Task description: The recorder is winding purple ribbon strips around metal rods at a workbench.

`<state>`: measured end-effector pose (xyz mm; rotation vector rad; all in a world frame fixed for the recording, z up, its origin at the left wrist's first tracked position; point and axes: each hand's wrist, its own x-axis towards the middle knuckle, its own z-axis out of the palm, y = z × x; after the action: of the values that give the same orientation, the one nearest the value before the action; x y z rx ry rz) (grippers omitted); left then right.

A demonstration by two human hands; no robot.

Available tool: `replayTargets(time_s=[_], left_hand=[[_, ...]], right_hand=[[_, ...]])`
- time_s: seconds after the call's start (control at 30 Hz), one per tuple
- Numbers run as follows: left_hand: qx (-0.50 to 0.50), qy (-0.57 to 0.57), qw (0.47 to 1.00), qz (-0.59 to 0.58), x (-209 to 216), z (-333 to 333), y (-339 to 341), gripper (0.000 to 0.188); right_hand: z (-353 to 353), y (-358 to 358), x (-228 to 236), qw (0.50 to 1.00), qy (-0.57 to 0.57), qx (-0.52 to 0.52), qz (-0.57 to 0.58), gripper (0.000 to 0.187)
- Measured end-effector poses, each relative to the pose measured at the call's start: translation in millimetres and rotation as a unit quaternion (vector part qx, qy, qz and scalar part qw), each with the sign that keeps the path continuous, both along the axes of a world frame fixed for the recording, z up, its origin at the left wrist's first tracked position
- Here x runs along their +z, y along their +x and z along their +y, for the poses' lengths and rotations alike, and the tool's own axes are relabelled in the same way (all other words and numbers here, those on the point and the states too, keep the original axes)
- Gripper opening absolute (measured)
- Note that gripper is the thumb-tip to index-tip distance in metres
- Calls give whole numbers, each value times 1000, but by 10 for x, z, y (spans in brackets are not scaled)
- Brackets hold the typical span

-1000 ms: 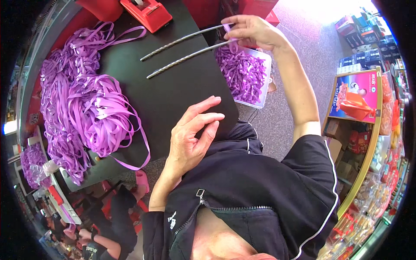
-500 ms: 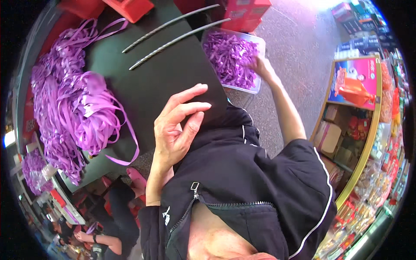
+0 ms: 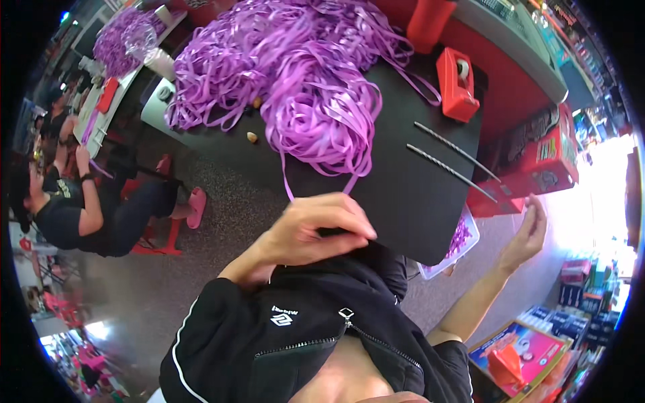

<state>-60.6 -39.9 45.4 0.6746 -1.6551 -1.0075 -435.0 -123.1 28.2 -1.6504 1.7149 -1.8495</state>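
A large heap of purple ribbon [image 3: 319,117] covers the far middle of the dark table [image 3: 403,218], with loose loops hanging toward me. My left hand [image 3: 312,228] is at the table's near edge, just below those loops. Its fingers are curled and the thumb meets them; I see nothing between the tips. Out to the right, my right hand [image 3: 527,235] is raised with fingers stretched out and nothing visible in it. Between that hand and the table corner stands a clear plastic bin [image 3: 435,271], partly hidden by the tabletop, with purple ribbon pieces [image 3: 459,242] inside.
Two twisted metal rods [image 3: 457,171] lie at the table's right, beside a red tape dispenser [image 3: 459,91]. Red boxes [image 3: 537,168] stand beyond. At left a seated person [image 3: 80,211] works at another table. A display case [image 3: 517,356] is at lower right.
The view has swung to the right, so the ribbon heap now lies ahead. My right hand has come up out of the bin. My left hand's fingers have drawn together.
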Motion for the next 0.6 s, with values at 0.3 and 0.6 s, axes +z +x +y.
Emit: replayTargets(time_s=[0.3,0.6], left_hand=[[370,38,925,73,-428,169,872,14],[395,86,909,100,-627,345,1087,12]], right_hand=[[-718,1923,907,880,76,385,268,13],[-1303,2629,446,794,234,457,325,27]])
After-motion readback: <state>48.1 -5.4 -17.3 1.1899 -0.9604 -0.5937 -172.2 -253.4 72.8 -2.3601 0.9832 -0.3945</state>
